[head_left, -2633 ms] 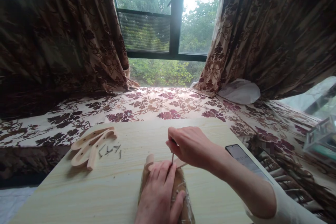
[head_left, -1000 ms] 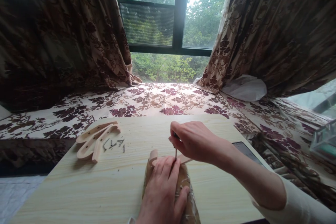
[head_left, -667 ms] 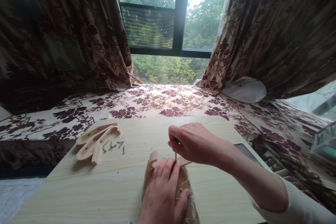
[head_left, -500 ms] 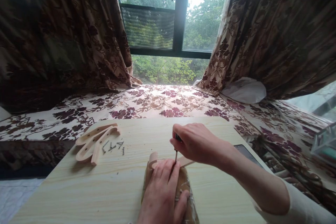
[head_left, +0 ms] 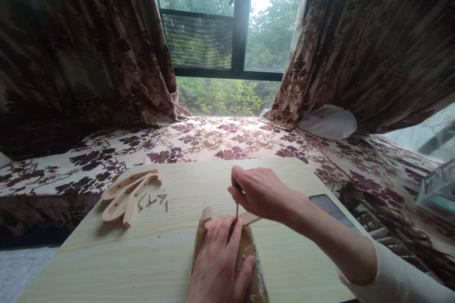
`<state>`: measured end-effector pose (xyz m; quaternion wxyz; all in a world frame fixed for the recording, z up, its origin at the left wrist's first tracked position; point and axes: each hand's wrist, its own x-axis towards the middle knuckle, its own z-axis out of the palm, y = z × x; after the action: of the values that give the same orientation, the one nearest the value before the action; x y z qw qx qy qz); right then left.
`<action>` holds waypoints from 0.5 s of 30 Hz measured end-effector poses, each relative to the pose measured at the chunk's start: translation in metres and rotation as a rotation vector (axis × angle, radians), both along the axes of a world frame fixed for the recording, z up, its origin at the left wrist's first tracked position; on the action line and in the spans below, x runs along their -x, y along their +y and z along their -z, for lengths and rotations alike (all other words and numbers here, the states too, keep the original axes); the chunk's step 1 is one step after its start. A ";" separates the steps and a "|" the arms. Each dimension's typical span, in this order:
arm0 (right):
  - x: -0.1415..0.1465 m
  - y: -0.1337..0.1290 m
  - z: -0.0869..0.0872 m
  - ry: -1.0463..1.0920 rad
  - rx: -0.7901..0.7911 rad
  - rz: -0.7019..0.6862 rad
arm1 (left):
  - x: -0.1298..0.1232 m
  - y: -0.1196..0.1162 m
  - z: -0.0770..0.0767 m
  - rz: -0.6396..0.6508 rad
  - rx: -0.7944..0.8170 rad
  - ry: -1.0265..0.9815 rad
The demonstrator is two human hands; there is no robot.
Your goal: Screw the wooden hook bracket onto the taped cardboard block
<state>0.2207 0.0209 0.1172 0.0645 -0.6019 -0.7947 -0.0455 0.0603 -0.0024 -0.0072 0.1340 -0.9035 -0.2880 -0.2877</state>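
Observation:
My right hand is closed around a screwdriver, held upright with its dark handle mostly inside the fist. Its shaft comes down beside the fingertips of my left hand. That hand lies flat with fingers stretched over a pale curved wooden piece, pressing it against a brown, tape-wrapped block. The screwdriver's tip, and whatever it meets, is hidden by the fingers. To the left lie several similar curved wooden pieces with dark holes. Several loose screws are scattered beside them.
Everything rests on a light wood-grain table. A phone with a lit screen lies at the right edge, under my forearm. Beyond are a flower-patterned covered ledge, a white plastic bag, a clear box, curtains and a window.
The view has shifted slightly, showing more of the phone, whose screen is now lit. Both hands and the screwdriver keep nearly the same pose.

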 end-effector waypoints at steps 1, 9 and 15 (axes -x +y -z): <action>0.000 0.000 0.000 -0.005 -0.002 -0.004 | 0.000 0.000 0.001 -0.005 0.001 -0.002; 0.000 -0.004 0.001 0.007 -0.007 0.007 | -0.002 0.001 0.002 -0.014 0.016 0.001; -0.005 -0.006 0.003 0.046 0.005 0.059 | -0.001 0.001 0.000 0.001 0.043 -0.019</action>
<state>0.2260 0.0153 0.1140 0.0800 -0.6261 -0.7749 -0.0317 0.0610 -0.0018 -0.0076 0.1114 -0.9036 -0.2949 -0.2900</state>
